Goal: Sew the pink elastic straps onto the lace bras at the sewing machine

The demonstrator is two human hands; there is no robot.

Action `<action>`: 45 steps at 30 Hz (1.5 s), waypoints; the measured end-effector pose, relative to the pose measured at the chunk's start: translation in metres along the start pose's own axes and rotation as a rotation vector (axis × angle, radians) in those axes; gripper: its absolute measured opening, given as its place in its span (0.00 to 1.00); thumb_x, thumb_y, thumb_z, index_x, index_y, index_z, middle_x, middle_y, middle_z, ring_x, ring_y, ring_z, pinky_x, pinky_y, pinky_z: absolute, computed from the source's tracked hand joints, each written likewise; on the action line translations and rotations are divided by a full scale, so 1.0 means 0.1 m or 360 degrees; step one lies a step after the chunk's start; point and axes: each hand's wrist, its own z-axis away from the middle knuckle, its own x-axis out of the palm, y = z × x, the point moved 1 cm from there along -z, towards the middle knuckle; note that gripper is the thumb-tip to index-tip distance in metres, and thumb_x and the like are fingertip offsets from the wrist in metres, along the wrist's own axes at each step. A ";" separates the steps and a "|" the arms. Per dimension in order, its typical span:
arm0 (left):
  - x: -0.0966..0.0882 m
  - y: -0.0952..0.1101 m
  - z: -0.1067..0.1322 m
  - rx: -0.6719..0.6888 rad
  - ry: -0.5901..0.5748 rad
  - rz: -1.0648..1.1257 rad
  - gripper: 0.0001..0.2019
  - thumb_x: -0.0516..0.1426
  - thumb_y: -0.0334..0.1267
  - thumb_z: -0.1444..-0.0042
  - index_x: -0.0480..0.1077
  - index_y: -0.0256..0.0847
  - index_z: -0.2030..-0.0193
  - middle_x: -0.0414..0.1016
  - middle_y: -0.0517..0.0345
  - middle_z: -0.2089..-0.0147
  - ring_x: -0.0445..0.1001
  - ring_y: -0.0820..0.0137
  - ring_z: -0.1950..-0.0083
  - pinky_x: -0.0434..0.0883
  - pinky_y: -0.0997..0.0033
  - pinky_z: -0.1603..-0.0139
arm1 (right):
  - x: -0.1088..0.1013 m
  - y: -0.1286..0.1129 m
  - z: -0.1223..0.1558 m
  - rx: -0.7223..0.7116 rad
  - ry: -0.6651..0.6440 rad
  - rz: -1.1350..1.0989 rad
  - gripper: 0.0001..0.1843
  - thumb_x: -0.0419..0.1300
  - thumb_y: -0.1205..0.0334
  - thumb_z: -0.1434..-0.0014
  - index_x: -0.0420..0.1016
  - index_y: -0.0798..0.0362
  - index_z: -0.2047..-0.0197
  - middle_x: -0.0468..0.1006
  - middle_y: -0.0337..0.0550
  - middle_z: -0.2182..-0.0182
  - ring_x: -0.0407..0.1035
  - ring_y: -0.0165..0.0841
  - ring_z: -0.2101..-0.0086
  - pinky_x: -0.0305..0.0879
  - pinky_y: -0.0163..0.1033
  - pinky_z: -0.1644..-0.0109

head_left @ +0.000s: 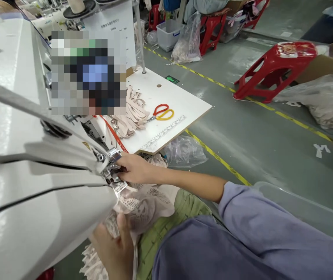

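A beige lace garment piece (pixel 143 206) hangs from the needle area of a white sewing machine (pixel 5 217) and lies partly over a green cloth on my lap. My left hand (pixel 113 245) is low by the machine's end, with thumb and fingers closed on the lace; its fingertips are blurred. At the metal presser foot (pixel 120 187), my right hand (pixel 135 168) sits close against the parts with curled fingers. Machine parts hide its fingertips, so what they pinch cannot be seen.
A white table board (pixel 178 97) carries beige strips (pixel 131 112), scissors (pixel 162 112) with red and yellow handles, and a printed ruler. A red ribbon (pixel 113 134) runs beside the machine. Red stools (pixel 277 66), plastic bags and a clear bin (pixel 168 35) stand on the floor.
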 end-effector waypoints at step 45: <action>-0.16 0.34 0.04 -0.0622 -0.0533 0.0418 0.17 0.57 0.56 0.42 0.66 0.42 0.64 0.63 0.68 0.79 0.62 0.73 0.79 0.60 0.74 0.77 | -0.21 -0.21 0.47 0.0246 0.0049 -0.0483 0.07 0.53 0.59 0.32 0.64 0.52 0.61 0.74 0.41 0.65 0.71 0.32 0.63 0.67 0.37 0.57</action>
